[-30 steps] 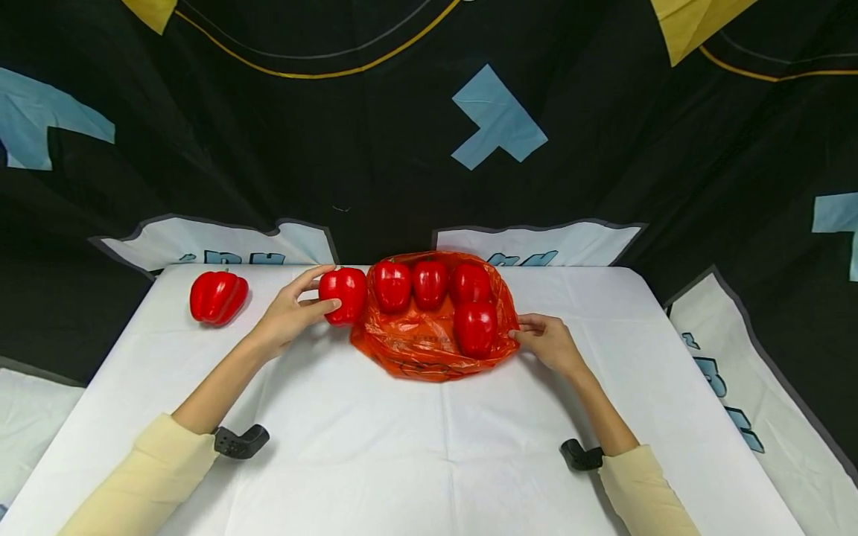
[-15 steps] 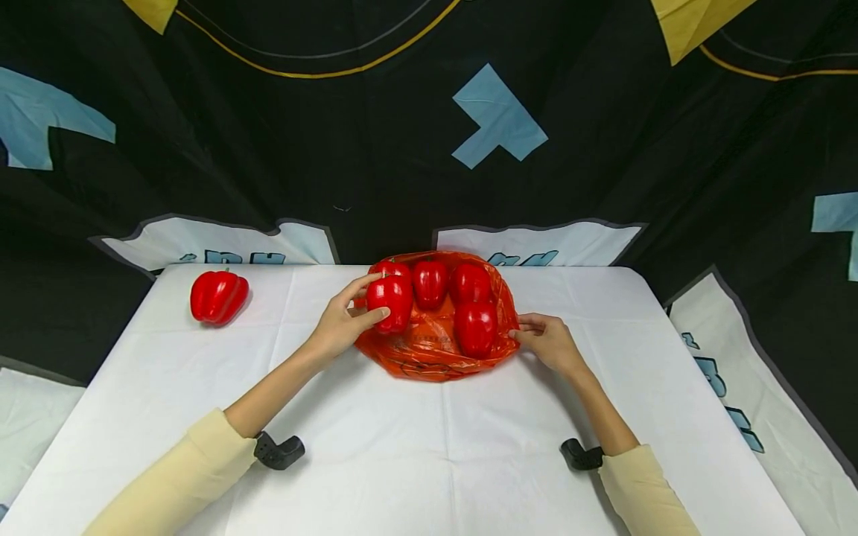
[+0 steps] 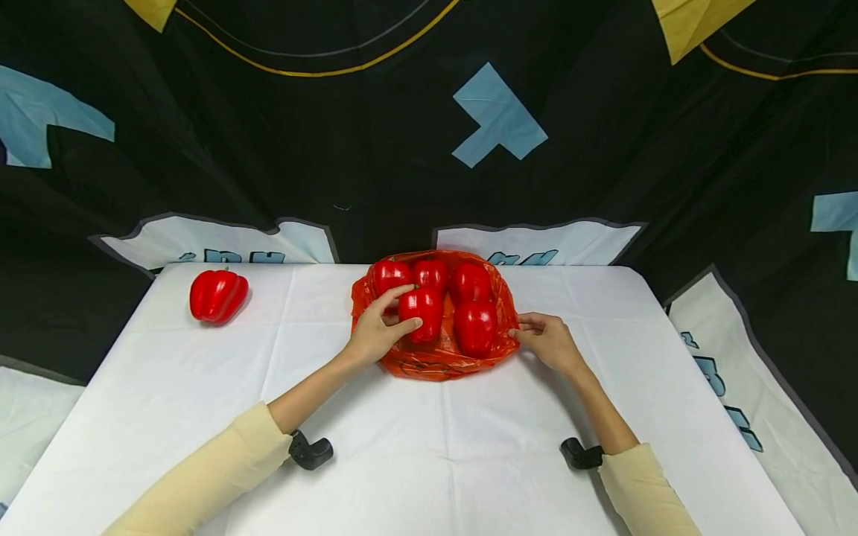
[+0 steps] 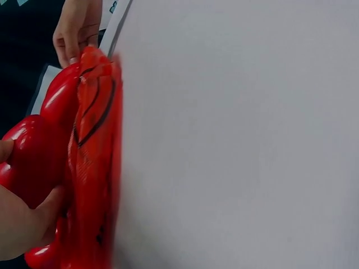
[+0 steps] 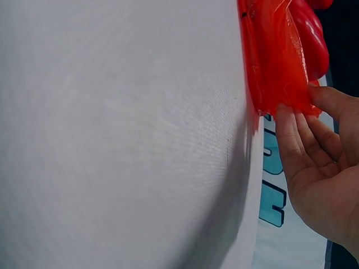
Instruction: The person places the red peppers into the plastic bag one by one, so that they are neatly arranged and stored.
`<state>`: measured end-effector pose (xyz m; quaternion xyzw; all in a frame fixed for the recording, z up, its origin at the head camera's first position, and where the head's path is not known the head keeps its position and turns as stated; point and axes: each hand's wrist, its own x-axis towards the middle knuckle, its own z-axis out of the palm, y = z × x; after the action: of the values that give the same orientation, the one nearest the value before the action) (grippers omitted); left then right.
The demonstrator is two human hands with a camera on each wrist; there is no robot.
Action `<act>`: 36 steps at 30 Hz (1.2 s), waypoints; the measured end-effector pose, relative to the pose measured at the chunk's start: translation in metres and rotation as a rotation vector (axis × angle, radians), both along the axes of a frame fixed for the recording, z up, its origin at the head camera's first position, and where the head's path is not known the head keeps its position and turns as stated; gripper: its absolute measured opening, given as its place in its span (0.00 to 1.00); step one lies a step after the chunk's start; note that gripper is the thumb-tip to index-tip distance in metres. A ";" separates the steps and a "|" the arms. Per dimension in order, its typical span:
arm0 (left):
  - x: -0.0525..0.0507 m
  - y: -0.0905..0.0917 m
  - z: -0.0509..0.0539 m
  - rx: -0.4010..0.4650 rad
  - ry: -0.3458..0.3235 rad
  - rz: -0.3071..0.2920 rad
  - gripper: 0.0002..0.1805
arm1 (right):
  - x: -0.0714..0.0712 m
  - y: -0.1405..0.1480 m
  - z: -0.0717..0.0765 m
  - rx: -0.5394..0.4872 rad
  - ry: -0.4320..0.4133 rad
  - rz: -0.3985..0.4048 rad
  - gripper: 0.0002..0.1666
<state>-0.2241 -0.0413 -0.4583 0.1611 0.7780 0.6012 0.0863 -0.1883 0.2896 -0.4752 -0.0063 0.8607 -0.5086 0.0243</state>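
My left hand grips a red bell pepper between thumb and fingers, over the inside of an orange-red plastic bag. Several other red peppers lie in the bag, among them one at the front right and one at the back left. At the bag's right edge, my right hand pinches the plastic rim, thumb on the inner side, as the right wrist view also shows with the bag. Whether the held pepper touches the bag's bottom is hidden.
One more red bell pepper lies on the white-covered table at the far left, apart from the bag. Behind the table's back edge hangs a dark patterned cloth.
My left hand has carried the pepper rightward from beside the bag's left edge to over its inside, among the others. The right hand has stayed at the rim.
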 end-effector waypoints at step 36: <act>0.007 0.022 -0.027 -0.110 0.078 0.014 0.33 | 0.002 -0.005 0.006 0.014 -0.007 -0.014 0.19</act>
<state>-0.2171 -0.0189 -0.4857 0.1739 0.8136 0.5515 0.0602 -0.1864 0.2844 -0.4689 0.0017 0.8640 -0.5029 0.0238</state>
